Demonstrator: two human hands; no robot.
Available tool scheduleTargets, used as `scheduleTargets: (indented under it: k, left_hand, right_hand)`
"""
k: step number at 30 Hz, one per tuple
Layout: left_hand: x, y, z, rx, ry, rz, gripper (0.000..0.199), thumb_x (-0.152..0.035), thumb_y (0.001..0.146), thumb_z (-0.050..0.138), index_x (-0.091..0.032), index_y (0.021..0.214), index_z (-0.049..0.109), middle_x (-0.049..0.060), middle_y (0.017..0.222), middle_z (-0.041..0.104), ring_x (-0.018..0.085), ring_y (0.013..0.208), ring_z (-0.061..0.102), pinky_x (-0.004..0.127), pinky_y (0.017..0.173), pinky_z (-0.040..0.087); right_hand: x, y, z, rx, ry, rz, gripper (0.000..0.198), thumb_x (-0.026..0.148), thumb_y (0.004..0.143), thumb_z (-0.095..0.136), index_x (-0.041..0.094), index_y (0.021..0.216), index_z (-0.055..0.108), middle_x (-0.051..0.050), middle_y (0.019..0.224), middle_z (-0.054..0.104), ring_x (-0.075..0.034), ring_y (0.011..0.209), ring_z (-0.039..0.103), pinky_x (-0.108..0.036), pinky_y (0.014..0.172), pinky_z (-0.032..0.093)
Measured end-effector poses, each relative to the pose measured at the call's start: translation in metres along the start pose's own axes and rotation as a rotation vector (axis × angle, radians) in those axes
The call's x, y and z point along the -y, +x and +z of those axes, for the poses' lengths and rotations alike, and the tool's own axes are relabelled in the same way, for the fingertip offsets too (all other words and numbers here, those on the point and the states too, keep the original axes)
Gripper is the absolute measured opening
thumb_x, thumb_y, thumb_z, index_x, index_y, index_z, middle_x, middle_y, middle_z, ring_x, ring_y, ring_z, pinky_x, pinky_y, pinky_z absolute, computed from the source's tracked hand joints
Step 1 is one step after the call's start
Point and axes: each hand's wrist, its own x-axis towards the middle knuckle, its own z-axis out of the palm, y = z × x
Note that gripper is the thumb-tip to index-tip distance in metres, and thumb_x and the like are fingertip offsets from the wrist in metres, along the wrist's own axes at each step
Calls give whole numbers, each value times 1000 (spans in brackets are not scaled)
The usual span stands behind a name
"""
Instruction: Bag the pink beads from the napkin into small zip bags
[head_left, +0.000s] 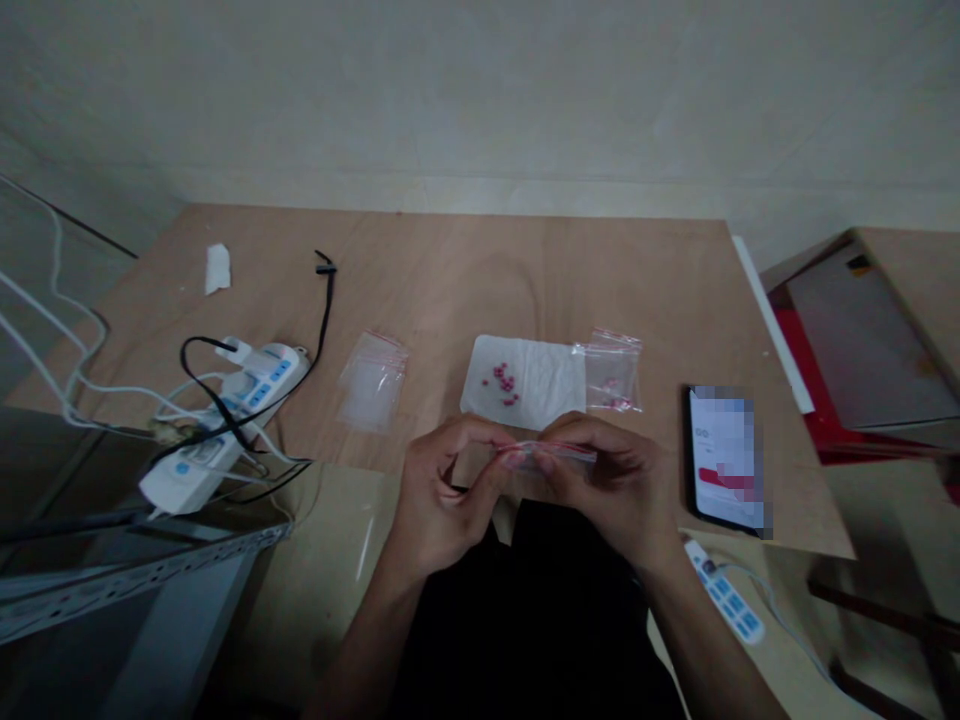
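Both hands meet at the table's front edge, pinching the red-lined top of a clear zip bag (564,452). My left hand (450,490) has thumb and forefinger closed on one end of the strip. On the other side, my right hand (611,480) grips it the same way. Whether anything lies inside this bag I cannot tell. Just beyond the hands is a white sheet (551,380) with several small red pieces (506,382) on its left part. Overlapping its right edge are zip bags (616,370) with red pieces in them. A stack of clear zip bags (373,380) lies further left.
A phone (726,460) with a lit screen lies at the right. A power strip (232,425) with tangled cables overhangs the table's left front. A white scrap (217,268) and a black cable end (325,268) lie behind. Another power strip (724,592) is below the table's right front.
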Motion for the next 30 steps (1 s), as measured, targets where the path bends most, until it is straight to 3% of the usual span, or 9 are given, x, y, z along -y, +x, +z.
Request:
scheduleTargets:
  k: [6, 10, 15, 20, 24, 26, 28, 30]
  left_hand:
    - [4, 3, 4, 79, 60, 2, 1, -19, 80, 68, -19, 80, 68, 2, 75, 73, 13, 67, 68, 25, 65, 54]
    - [9, 11, 5, 120, -11, -69, 6, -23, 81, 69, -20, 78, 73, 4, 78, 78, 16, 71, 72, 28, 69, 57]
    - [18, 24, 5, 105, -26, -199, 10, -29, 76, 74, -19, 74, 76, 4, 72, 77, 17, 63, 72, 26, 58, 57]
    - [28, 29, 19, 95, -74, -252, 14, -32, 76, 74, -18, 74, 76, 5, 74, 78, 18, 64, 72, 27, 58, 57]
    - [39, 30, 17, 127, 2, -224, 16, -32, 81, 68, -19, 76, 76, 5, 78, 78, 18, 70, 73, 28, 63, 57]
    - [51, 32, 0, 23, 158, -222, 22, -36, 84, 63, -19, 79, 75, 6, 82, 78, 19, 76, 72, 31, 70, 57]
    - [68, 37, -25, -218, 412, -212, 28, -40, 85, 60, -16, 92, 73, 9, 93, 76, 22, 87, 71, 37, 80, 55]
    - [86, 45, -53, -392, 682, -227, 49, -45, 78, 66, -11, 112, 65, 16, 112, 70, 28, 103, 65, 44, 91, 50]
  right_hand:
    - [1, 4, -4, 50, -15, 55, 3, 27, 74, 78, 26, 76, 79, -2, 70, 75, -14, 62, 68, -25, 57, 54]
    - [1, 12, -14, 90, -87, 74, 7, 32, 76, 76, 26, 75, 80, -4, 70, 76, -17, 62, 70, -27, 58, 56]
    - [-7, 27, -37, 214, -83, 218, 14, 35, 79, 72, 24, 79, 80, -4, 76, 78, -19, 70, 73, -29, 64, 60]
    - [-14, 34, -48, 46, -118, 262, 13, 33, 66, 81, 21, 63, 76, -4, 62, 74, -15, 55, 67, -23, 51, 53]
    - [-19, 39, -56, -17, -168, 248, 21, 40, 66, 80, 20, 62, 75, -3, 57, 69, -14, 50, 61, -24, 46, 48]
    - [-24, 44, -68, -126, -229, 204, 24, 44, 69, 78, 21, 63, 74, -1, 54, 66, -13, 48, 56, -25, 44, 45]
    - [-34, 53, -84, -242, -334, 159, 26, 47, 74, 73, 22, 67, 74, -1, 54, 63, -14, 47, 53, -27, 44, 42]
    - [-47, 63, -101, -297, -504, 153, 26, 47, 80, 67, 23, 73, 74, -3, 58, 65, -18, 50, 54, -32, 48, 44]
